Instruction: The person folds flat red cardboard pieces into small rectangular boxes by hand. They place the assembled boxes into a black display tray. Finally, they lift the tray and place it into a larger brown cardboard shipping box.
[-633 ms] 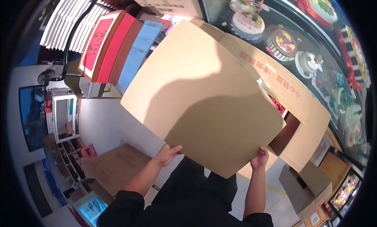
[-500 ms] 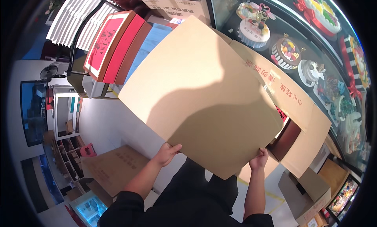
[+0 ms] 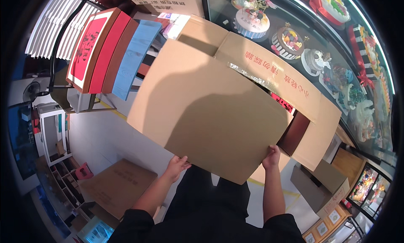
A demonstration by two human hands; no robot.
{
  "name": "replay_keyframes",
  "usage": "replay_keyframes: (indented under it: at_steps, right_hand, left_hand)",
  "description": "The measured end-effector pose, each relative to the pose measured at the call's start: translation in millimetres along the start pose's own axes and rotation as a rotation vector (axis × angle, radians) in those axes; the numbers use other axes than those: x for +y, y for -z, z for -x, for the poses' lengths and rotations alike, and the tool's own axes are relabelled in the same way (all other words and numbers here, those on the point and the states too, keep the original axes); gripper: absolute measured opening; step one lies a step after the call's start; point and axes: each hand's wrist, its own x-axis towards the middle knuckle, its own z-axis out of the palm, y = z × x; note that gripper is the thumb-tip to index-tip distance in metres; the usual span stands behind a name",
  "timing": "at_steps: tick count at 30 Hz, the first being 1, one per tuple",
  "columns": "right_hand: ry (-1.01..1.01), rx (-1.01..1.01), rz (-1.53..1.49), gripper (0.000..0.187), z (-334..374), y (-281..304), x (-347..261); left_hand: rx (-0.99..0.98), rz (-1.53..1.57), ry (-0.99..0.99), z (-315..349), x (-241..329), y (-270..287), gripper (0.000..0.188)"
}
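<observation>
A large flat cardboard sheet (image 3: pixel 202 112) is held out between my hands, with my shadow across it. My left hand (image 3: pixel 177 168) pinches its near left edge, thumb on top. At its near right edge, my right hand (image 3: pixel 272 157) grips the sheet, fingers partly hidden. The sheet covers much of an open carton (image 3: pixel 277 72) with red printing and shiny tape on a flap. Inside the carton, a red and brown box (image 3: pixel 296 131) shows through the gap at the right.
Red and brown gift boxes (image 3: pixel 99 54) and a blue panel (image 3: pixel 136 58) stand at the far left. A glass case with decorated cakes (image 3: pixel 252 22) runs along the far right. A closed carton (image 3: pixel 120 186) lies on the floor at left; an open carton (image 3: pixel 320 186) stands at right.
The cardboard sheet has come lower and nearer, tilting flatter over the carton, so more of the carton's far flaps shows. Both hands keep their grip. The view has shifted to the right.
</observation>
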Motion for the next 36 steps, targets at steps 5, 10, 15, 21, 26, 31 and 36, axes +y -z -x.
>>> replay_keyframes:
  at_steps: [5,10,15,21,26,31,36]
  right_hand:
    - [0.052,0.112,0.123,0.031,18,18,-15]
    - [0.057,0.118,0.065,0.031,22,38,-28]
    - [0.082,0.013,-0.006,0.031,32,21,-36]
    - [0.127,-0.033,-0.025,0.03,39,14,-56]
    - [0.193,-0.018,0.061,0.022,75,-57,-84]
    - [0.321,-0.169,0.182,0.015,112,-89,-107]
    - [0.636,0.179,0.176,0.039,142,-120,-111]
  left_hand:
    - [-0.006,-0.151,0.233,0,-29,-13,0.027]
    - [-0.041,-0.198,0.2,-3,-29,-26,0.027]
    - [-0.01,-0.173,0.086,-3,-20,-39,0.024]
    - [-0.029,-0.101,-0.053,-15,-2,-52,0.017]
    - [-0.048,-0.028,-0.112,-15,19,-68,0.013]
    - [-0.109,-0.008,-0.164,7,29,-75,0.01]
    - [-0.1,-0.064,-0.402,45,61,-90,0.02]
